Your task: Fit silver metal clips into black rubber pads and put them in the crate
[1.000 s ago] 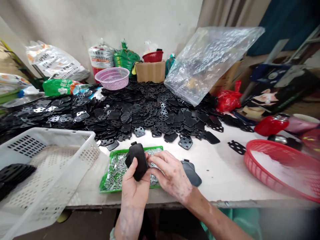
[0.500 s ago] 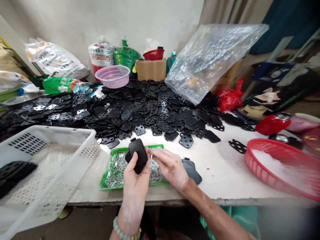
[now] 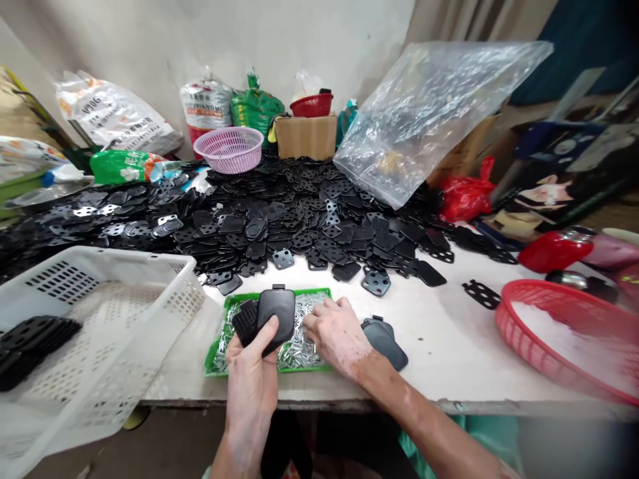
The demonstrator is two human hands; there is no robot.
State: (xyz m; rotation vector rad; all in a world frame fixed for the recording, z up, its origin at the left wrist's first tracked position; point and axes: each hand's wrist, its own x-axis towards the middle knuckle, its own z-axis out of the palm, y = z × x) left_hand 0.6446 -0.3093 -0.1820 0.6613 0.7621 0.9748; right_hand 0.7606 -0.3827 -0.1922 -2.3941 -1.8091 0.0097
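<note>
My left hand (image 3: 249, 379) is shut on a pair of black plastic plates at the near edge of the green tray. One is a smooth rounded plate (image 3: 276, 314), and beside it lies a ribbed plate (image 3: 244, 322). My right hand (image 3: 335, 339) rests with its fingertips on the small silver metal pins (image 3: 299, 352) heaped in the green plastic tray (image 3: 319, 291). Whether those fingers pinch a pin is hidden. A dark grey plate (image 3: 384, 342) lies on the table just to the right of my right hand.
A large pile of black perforated plates (image 3: 299, 229) covers the white table (image 3: 429, 372) behind the tray. A white slotted crate (image 3: 150, 293) holding black plates stands at the left. A red basket (image 3: 524, 332) sits at the right, and a plastic bag (image 3: 429, 120) leans at the back.
My left hand has dropped lower and turned the black plates, showing the ribbed one more fully. My right hand has left the plates and moved down onto the metal pins.
</note>
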